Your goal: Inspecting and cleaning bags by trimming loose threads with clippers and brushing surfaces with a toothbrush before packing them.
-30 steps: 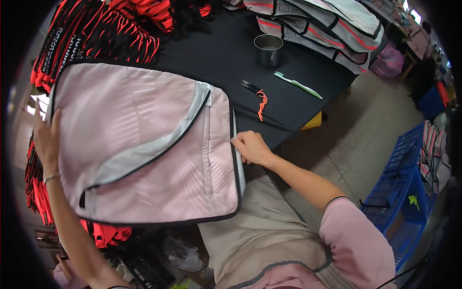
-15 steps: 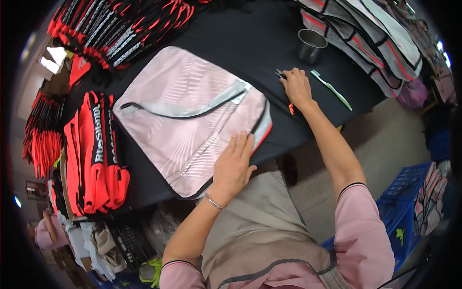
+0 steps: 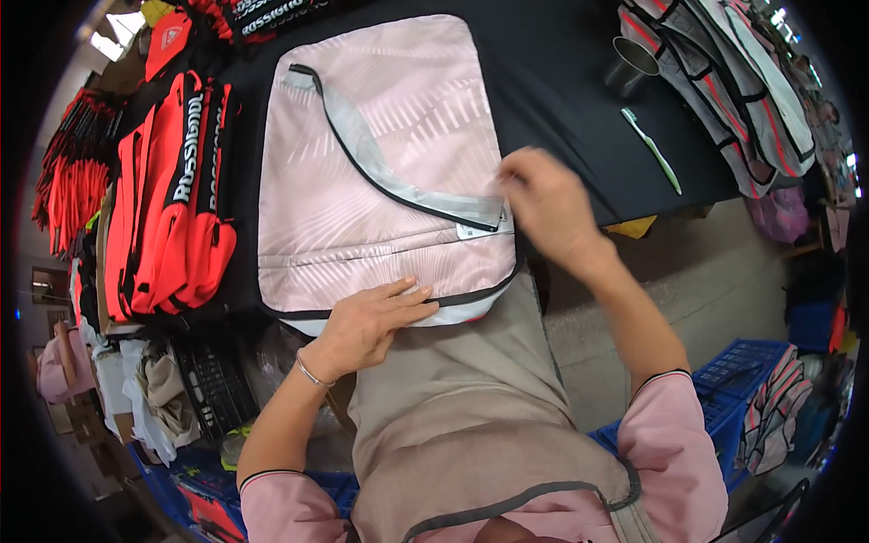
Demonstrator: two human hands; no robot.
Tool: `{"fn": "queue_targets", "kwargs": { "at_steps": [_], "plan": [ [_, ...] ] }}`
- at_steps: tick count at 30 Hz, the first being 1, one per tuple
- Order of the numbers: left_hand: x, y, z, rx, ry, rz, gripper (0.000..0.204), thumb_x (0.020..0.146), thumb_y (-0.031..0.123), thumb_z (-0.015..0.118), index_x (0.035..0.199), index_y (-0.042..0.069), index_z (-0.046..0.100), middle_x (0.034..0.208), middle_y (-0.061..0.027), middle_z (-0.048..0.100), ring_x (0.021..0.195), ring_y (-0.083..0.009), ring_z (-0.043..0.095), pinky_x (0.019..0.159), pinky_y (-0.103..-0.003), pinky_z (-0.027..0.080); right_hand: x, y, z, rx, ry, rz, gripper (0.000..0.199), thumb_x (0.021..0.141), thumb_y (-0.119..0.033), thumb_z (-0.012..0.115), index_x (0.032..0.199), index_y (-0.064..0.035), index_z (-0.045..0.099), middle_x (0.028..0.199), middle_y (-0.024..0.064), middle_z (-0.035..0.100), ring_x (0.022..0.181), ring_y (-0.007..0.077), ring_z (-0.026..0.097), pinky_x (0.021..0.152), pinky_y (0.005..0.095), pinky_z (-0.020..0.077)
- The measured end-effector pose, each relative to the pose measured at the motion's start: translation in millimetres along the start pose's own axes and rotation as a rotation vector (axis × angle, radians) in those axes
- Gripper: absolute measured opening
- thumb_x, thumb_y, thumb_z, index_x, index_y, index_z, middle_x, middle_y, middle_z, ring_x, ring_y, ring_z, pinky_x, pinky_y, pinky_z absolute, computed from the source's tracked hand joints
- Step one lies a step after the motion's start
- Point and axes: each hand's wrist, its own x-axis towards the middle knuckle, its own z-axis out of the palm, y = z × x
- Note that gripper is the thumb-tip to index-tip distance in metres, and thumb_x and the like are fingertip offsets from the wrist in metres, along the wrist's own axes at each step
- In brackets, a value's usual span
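Observation:
A pale pink patterned fabric bag piece point(image 3: 389, 100) lies flat on the black-covered table, with dark piping round its edge. Across it curves a pale grey strap point(image 3: 371, 167) edged in black, one end near a white label point(image 3: 480, 231) at the right side. My left hand point(image 3: 367, 326) rests flat on the near edge, fingers stretched out over the fabric. At the right edge, close to the strap's lower end, my right hand point(image 3: 552, 204) is curled and somewhat blurred. Its fingers are closed, and whatever they hold is hidden.
Red and black bags point(image 3: 163, 208) are stacked on the left. To the right are a metal cup point(image 3: 629, 68), a green-and-white toothbrush point(image 3: 652, 149) and a pile of grey bags point(image 3: 715, 90). Blue crates point(image 3: 724, 389) stand below the table at right.
The pink piece has turned so its near edge faces me, and my left hand has moved left along it. My right hand has left the dark-tipped tool's spot, where the tool no longer shows.

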Motion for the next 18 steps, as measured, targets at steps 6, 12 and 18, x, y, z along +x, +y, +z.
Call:
{"fn": "queue_targets", "kwargs": {
  "at_steps": [6, 12, 18],
  "plan": [
    [-27.3, -8.5, -0.7, 0.000, 0.002, 0.013, 0.064, 0.068, -0.010, 0.056, 0.125, 0.016, 0.063, 0.134, -0.0006, 0.060, 0.127, -0.0242, 0.054, 0.099, -0.034, 0.049, -19.5, -22.1, 53.7, -0.206, -0.243, -0.143, 0.024, 0.082, -0.021, 0.073, 0.100, -0.0065, 0.064, 0.093, 0.0099, 0.061, 0.073, 0.0323, 0.064, 0.069, 0.0402, 0.0520],
    [-44.9, -16.0, -6.3, -0.026, -0.006, 0.025, 0.057, 0.072, -0.008, 0.057, 0.123, 0.015, 0.064, 0.132, -0.0007, 0.061, 0.126, -0.0246, 0.055, 0.100, -0.036, 0.048, -5.3, 13.0, 53.6, 0.172, -0.205, 0.095, 0.021, 0.084, -0.022, 0.072, 0.088, -0.0030, 0.064, 0.076, 0.0026, 0.061, 0.060, 0.0162, 0.057, 0.058, 0.0312, 0.0465],
    [-38.2, -12.5, -15.0, -0.280, 0.069, -0.043, 0.039, 0.083, 0.009, 0.069, 0.121, 0.008, 0.064, 0.124, -0.0085, 0.064, 0.111, -0.0291, 0.063, 0.090, -0.035, 0.051, -32.3, 22.2, 57.9, 0.957, -0.232, 0.621, 0.016, 0.091, -0.018, 0.070, 0.088, -0.0027, 0.066, 0.077, -0.0049, 0.060, 0.067, 0.0033, 0.049, 0.059, 0.0211, 0.0394]
  ]
}}
